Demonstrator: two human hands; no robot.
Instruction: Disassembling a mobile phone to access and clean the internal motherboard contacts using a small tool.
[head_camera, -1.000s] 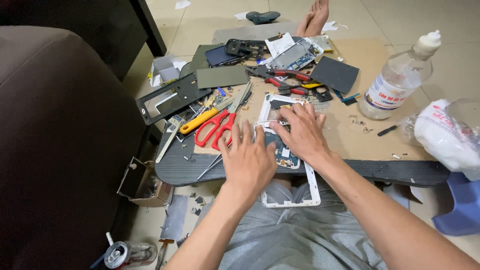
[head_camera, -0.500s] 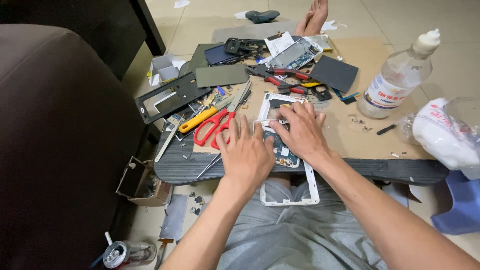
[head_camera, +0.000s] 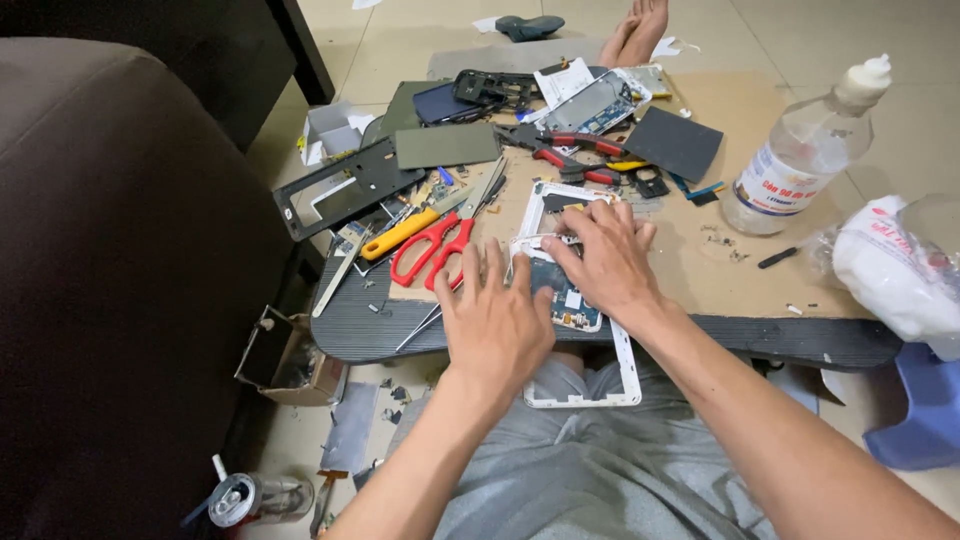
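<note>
A white tablet frame with an exposed circuit board lies across the near edge of a low table, overhanging my lap. My left hand rests flat on the frame's left side, fingers spread. My right hand presses on the frame's middle, fingertips pinching something small at the inner parts; what it pinches is hidden. Red-handled scissors lie just left of my left hand.
The low table is littered with phone parts, dark panels, red pliers, a yellow-handled tool and a black frame. A clear plastic bottle and white bag stand right. A dark sofa fills the left.
Both hands stay on the tablet frame. The left hand's fingers have shifted slightly; the right fingertips keep working at the same spot.
</note>
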